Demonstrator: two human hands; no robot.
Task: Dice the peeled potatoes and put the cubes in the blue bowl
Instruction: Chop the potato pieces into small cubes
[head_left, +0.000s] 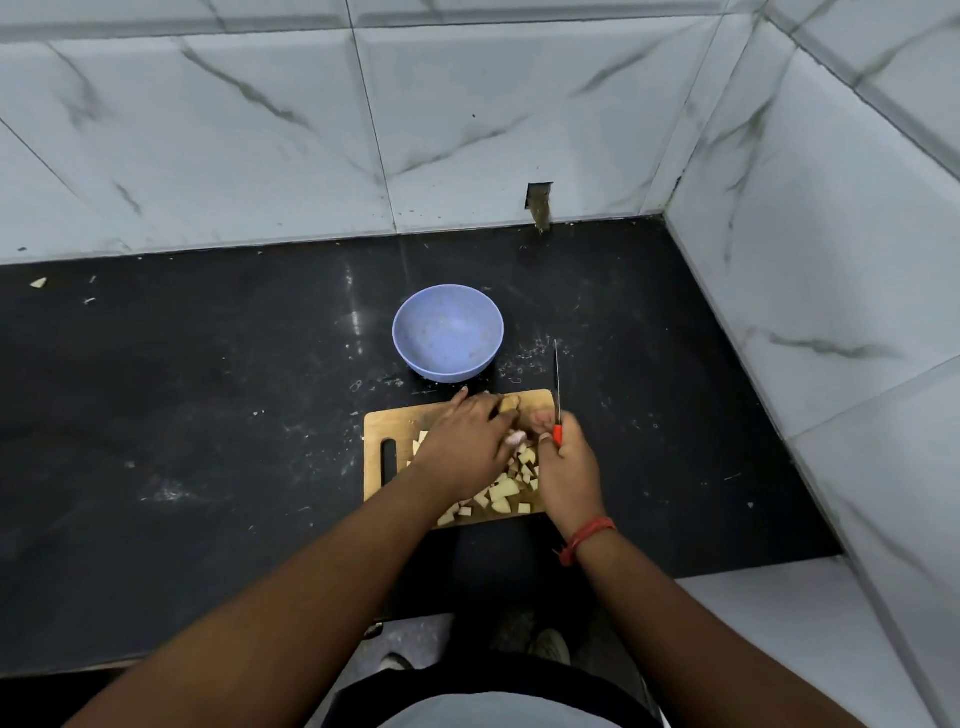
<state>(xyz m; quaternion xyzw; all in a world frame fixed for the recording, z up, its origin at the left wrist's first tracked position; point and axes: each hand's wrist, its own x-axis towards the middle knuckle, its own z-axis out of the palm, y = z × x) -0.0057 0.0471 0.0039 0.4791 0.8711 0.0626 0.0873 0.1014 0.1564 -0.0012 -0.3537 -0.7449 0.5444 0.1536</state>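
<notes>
A black countertop (208, 415) meets marble-patterned wall tiles (260, 130), with a small scrap (38, 282) near the back edge.

black surface (208, 415), glossy, scuffed, dotted with pale specks and scraps. white marble-look wall tiles (260, 130) with grey veins behind and on the right side wall (831, 260); they meet in a corner. small rectangular hole (540, 200) in back wall just above surface. light reflects off surface.
</notes>
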